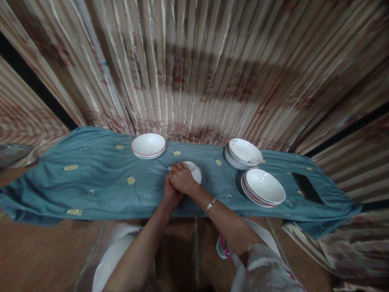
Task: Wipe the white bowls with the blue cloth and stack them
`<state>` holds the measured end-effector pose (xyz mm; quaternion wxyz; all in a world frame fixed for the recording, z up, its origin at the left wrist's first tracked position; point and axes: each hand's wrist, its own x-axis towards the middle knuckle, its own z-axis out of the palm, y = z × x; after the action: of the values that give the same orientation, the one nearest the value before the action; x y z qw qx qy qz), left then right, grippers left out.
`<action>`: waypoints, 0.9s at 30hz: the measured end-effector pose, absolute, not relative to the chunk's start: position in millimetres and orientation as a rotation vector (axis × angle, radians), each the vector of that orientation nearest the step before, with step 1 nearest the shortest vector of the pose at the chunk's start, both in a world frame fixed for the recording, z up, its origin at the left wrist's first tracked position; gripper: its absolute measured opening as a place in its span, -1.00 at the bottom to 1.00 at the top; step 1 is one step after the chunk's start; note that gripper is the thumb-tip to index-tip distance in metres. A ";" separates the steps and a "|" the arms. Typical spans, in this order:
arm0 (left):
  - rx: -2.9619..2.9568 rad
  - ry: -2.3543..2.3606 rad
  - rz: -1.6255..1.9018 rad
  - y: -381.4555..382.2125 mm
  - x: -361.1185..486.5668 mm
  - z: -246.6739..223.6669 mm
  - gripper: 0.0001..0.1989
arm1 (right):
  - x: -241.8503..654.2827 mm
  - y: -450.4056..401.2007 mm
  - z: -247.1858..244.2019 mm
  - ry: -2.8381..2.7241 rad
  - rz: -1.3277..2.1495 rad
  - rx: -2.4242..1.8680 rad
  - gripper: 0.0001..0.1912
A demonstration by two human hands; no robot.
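Note:
Both of my hands meet near the middle of the cloth-covered table. My right hand (181, 178) is closed, its fingers bent down over my left hand and against a small white round dish (197, 175). Beneath it, my left hand (172, 192) shows mostly its back and wrist; its fingers are hidden. The dish shows only on its right side, the rest being covered by my hands. A small pale edge peeks out left of my right fingers, too little to identify. A silver bracelet (210, 205) circles my right wrist.
A short stack of red-rimmed bowls (148, 144) stands back left. Two more stacks, floral-rimmed bowls (244, 153) and white bowls (264, 186), stand to the right. A dark phone (307, 188) lies further right on the teal tablecloth (106, 194). A pleated curtain (188, 73) hangs behind.

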<state>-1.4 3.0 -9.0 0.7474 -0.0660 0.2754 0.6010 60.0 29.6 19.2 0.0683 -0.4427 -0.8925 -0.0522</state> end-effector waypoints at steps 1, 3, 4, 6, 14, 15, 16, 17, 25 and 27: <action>-0.133 0.583 1.315 3.5 -1.5 -10.2 -0.55 | 58.7 32.0 19.8 -2.694 -0.150 -1.347 -0.74; -0.104 0.569 1.302 4.7 -1.7 -12.6 -0.52 | 56.2 36.5 21.3 -2.700 -0.139 -1.373 -0.73; -0.091 0.576 1.294 5.2 -1.9 -13.4 -0.50 | 55.1 38.5 22.1 -2.699 -0.133 -1.391 -0.73; -0.071 0.603 1.280 5.6 -2.4 -13.7 -0.49 | 53.4 41.9 24.3 -2.692 -0.122 -1.430 -0.72; -0.069 0.682 1.234 2.6 -4.6 -9.5 -0.44 | 51.6 58.4 35.6 -2.704 0.018 -1.591 -0.70; -0.074 0.696 1.228 2.7 -4.7 -9.8 -0.44 | 52.2 61.2 36.5 -2.708 0.030 -1.598 -0.69; -0.077 0.709 1.223 3.0 -4.7 -10.3 -0.43 | 53.2 64.1 37.2 -2.711 0.044 -1.607 -0.68; -0.078 0.716 1.222 3.4 -4.7 -10.8 -0.42 | 54.4 66.9 37.8 -2.712 0.058 -1.618 -0.68; -0.085 0.711 1.214 6.1 -6.0 -15.1 -0.42 | 71.9 85.5 36.5 -2.649 0.166 -1.688 -0.64; -0.087 0.687 1.214 5.5 -6.2 -13.7 -0.42 | 77.8 90.5 34.8 -2.612 0.212 -1.709 -0.64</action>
<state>-6.2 5.5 -13.7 0.7656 -0.0401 0.3161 0.5589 77.8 90.5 34.8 0.0068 -0.5462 -0.8349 0.0678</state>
